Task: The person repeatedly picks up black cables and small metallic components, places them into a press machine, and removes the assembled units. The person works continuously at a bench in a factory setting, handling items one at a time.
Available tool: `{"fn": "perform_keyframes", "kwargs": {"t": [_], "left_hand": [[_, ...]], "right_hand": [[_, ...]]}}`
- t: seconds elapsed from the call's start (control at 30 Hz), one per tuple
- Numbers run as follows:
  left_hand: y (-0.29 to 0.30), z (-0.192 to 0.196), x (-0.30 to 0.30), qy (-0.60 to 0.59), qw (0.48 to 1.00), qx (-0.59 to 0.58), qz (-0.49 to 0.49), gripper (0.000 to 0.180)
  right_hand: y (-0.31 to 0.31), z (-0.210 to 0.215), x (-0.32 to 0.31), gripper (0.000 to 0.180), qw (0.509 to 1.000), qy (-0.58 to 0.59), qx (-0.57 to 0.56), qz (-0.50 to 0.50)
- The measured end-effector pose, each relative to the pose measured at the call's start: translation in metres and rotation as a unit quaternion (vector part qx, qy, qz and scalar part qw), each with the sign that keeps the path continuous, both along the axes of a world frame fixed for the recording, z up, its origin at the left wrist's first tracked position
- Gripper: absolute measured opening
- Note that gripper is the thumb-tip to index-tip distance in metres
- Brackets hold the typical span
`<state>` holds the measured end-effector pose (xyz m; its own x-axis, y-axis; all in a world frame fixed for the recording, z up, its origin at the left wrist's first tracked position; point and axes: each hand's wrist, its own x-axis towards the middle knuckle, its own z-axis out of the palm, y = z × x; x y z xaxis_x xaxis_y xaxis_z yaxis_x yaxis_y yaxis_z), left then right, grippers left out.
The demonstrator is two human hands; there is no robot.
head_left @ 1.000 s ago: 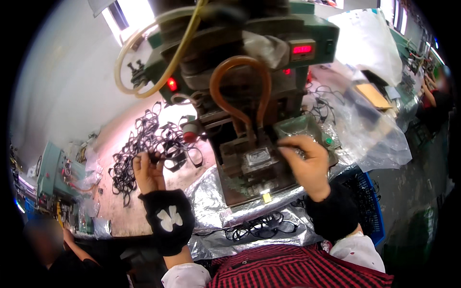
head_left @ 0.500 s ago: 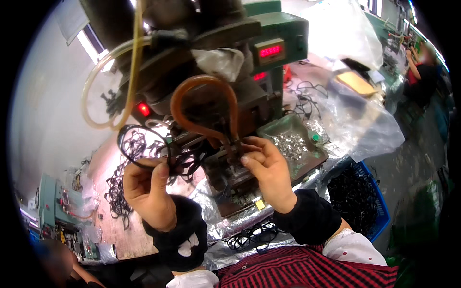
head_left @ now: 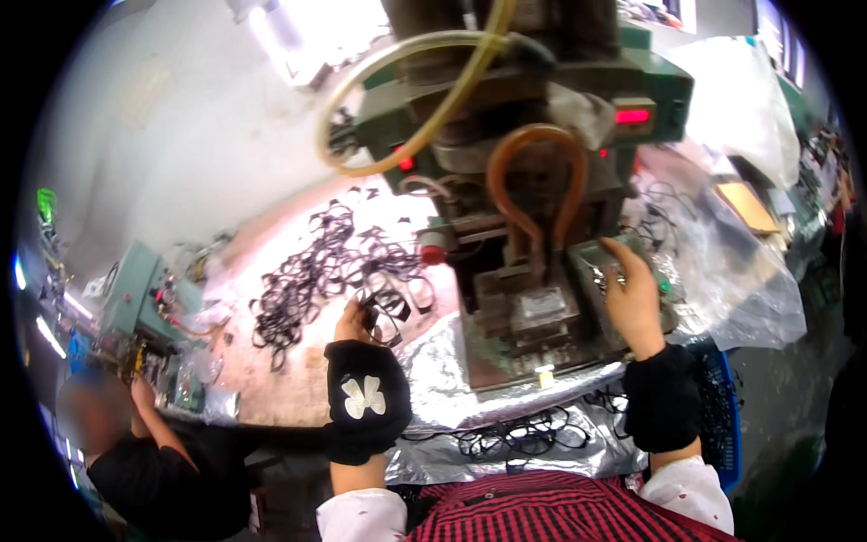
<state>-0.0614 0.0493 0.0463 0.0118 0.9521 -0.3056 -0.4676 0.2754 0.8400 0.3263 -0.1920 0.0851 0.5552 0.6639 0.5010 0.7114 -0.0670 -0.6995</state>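
Note:
My left hand (head_left: 354, 322), in a black wrist cover with a white clover mark, grips a black spectacle frame (head_left: 386, 310) at the near edge of a pile of black frames (head_left: 312, 275) on the bench. My right hand (head_left: 630, 294), also in a black wrist cover, reaches with stretched fingers into a green tray of small shiny parts (head_left: 666, 291) beside the green press machine (head_left: 533, 298). An orange hose loop (head_left: 533, 181) hangs over the machine's die block, which lies between my two hands.
Crinkled foil (head_left: 433, 388) covers the bench front, with more black frames (head_left: 515, 440) lying on it. Clear plastic bags (head_left: 750, 298) and a blue crate (head_left: 721, 425) are at right. A co-worker (head_left: 135, 452) sits at lower left by a small green machine (head_left: 135, 303).
Both hands were together at the die with a frame half a second ago. My left hand has dropped left to the pile with a frame; my right hand has moved right to the tray.

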Motion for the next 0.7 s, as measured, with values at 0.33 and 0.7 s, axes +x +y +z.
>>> {"fn": "perform_keyframes", "kwargs": {"t": [0.33, 0.7], "left_hand": [[-0.032, 0.049, 0.027, -0.072, 0.988, 0.137, 0.015, 0.014], [-0.005, 0.016, 0.034, -0.042, 0.998, -0.052, -0.008, 0.019]], "right_hand": [[-0.098, -0.035, 0.022, 0.029, 0.976, -0.084, -0.164, -0.112], [-0.032, -0.052, 0.017, 0.013, 0.971, -0.195, -0.082, -0.111]]}}
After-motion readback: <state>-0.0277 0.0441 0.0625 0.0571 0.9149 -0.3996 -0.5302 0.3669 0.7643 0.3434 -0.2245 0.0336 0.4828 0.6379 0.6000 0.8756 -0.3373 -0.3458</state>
